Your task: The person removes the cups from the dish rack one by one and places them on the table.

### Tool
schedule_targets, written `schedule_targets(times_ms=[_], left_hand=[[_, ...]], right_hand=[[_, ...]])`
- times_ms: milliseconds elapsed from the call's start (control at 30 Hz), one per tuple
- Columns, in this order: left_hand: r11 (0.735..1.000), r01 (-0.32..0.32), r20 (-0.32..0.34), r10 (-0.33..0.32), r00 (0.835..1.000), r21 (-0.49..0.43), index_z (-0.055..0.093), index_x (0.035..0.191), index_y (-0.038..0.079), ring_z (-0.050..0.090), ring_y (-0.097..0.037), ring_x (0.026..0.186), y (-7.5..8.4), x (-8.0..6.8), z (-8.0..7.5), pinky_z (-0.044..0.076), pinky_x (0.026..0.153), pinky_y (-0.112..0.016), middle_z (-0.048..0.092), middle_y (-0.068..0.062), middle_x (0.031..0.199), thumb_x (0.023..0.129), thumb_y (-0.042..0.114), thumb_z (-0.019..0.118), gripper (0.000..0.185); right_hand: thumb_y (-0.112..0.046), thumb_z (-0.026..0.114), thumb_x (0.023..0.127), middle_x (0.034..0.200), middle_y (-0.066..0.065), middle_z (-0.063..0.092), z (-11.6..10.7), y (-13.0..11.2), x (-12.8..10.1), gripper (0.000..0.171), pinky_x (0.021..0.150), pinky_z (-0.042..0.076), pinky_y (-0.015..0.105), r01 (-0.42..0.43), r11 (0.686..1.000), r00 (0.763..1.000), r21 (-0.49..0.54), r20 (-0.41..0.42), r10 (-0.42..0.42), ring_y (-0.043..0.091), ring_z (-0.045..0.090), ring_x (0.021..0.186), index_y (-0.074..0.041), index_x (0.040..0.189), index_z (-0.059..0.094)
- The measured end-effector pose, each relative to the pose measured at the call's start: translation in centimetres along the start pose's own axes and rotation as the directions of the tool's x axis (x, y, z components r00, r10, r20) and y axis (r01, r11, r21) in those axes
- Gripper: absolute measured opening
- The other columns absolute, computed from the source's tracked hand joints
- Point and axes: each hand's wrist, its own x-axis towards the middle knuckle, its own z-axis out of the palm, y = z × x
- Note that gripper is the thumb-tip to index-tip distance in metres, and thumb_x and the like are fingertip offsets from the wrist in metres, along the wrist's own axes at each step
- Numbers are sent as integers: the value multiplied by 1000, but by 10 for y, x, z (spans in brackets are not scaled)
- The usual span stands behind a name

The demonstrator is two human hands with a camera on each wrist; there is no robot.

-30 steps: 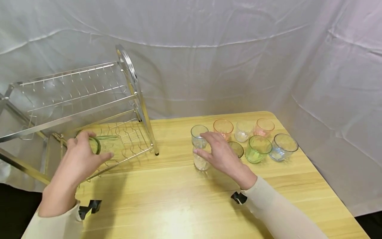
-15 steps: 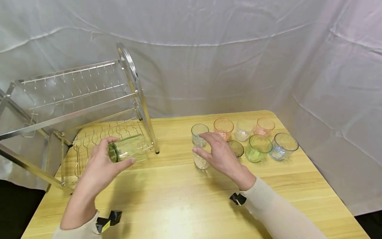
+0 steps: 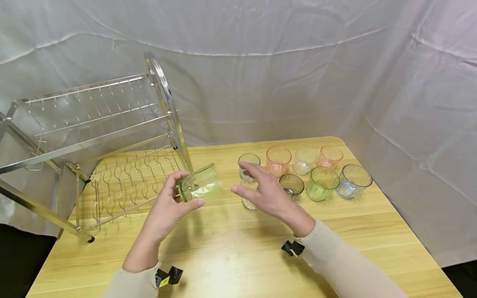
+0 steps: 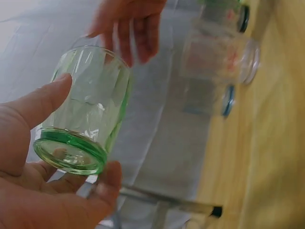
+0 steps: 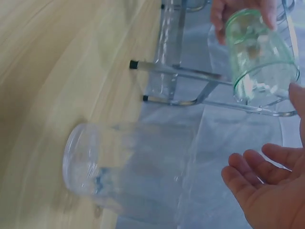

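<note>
Held above the table just right of the rack is a pale green drinking glass (image 3: 203, 182), tilted with its mouth toward the right. My left hand (image 3: 173, 200) grips it near its thick base, thumb on one side and fingers on the other, as the left wrist view of the glass (image 4: 88, 102) shows. My right hand (image 3: 270, 192) has its fingers spread and relaxed, with nothing in its grasp. Beside it stands a clear glass (image 3: 249, 203), partly hidden by the fingers; in the right wrist view this clear glass (image 5: 138, 167) is apart from the hand.
A two-tier metal dish rack (image 3: 169, 114) stands at the left, with wavy wires on its lower tier. On the right stand several glasses, among them a blue-rimmed glass (image 3: 249, 159), an orange glass (image 3: 278, 162), a dark glass (image 3: 292, 186) and a green glass (image 3: 322, 184).
My left hand has brought the green glass out of the rack's lower tier and rightward, tilting its mouth upward. The right hand has shifted slightly left.
</note>
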Motion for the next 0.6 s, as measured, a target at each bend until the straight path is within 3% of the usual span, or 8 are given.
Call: schedule_targets(times_ms=[200,600], left_hand=[[999,-32,48,34,998,-27,37,153,17,56,-31,118,-7,5,19,56,89,-24,51,-17,140,86,12,88,84],[999,-11,96,14,995,-36,38,150,18,54,-36,124,-14,8,32,57,93,-25,47,-15,143,86,11,88,81]], right_hand=[[-41,80,94,161,13,48,2,-7,3,88,115,50,48,13,990,995,140,92,-27,35,58,139,-17,166,33],[-36,79,96,161,5,48,3,-7,1,88,112,52,46,-14,976,990,219,138,-16,27,59,137,-24,167,30]])
